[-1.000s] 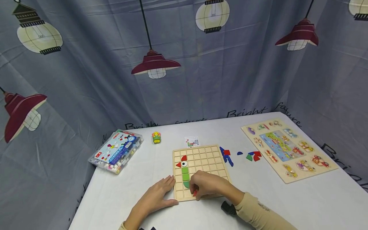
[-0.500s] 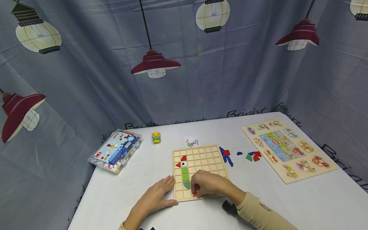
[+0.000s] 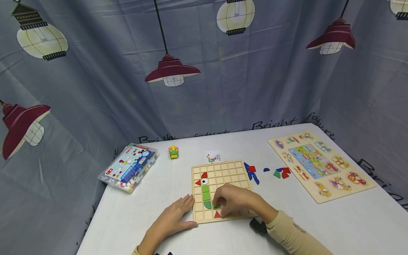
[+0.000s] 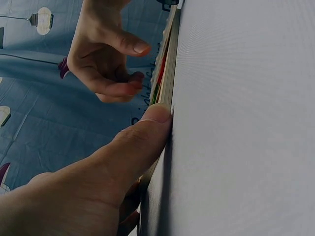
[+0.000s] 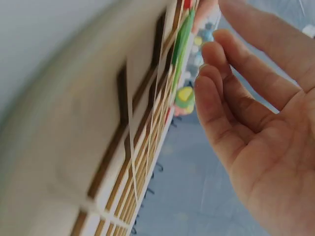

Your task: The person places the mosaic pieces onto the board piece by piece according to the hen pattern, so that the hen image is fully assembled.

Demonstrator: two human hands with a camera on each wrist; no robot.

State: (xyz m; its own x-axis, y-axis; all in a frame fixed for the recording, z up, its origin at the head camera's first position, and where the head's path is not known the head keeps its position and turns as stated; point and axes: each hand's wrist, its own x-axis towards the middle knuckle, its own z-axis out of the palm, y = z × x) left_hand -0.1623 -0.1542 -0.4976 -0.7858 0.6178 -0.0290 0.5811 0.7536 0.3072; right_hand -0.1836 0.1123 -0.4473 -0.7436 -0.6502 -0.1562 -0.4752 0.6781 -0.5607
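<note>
Presently resting the outstretched left hand (image 3: 176,213) against the left edge of a pale wooden grid board (image 3: 234,171) on the white desk (image 3: 172,184). Poising the right hand (image 3: 236,200), thumb and fingers parted, at a partly hidden green piece (image 3: 215,207) near a flat red triangle (image 3: 217,215) along the board's near edge.

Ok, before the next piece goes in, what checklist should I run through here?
1. Left hand touching the board: ok, at its left edge.
2. Right hand free: ok, nothing shows in its grasp.
3. Green piece under the right hand seated: cannot tell, partly covered.
4. Red triangle in the bottom row: ok; whether it is fully seated, cannot tell.
5. Card uncovered: ok, behind the board.
6. Blue pieces spread apart: not ok, bunched beside the board's right edge.
</note>
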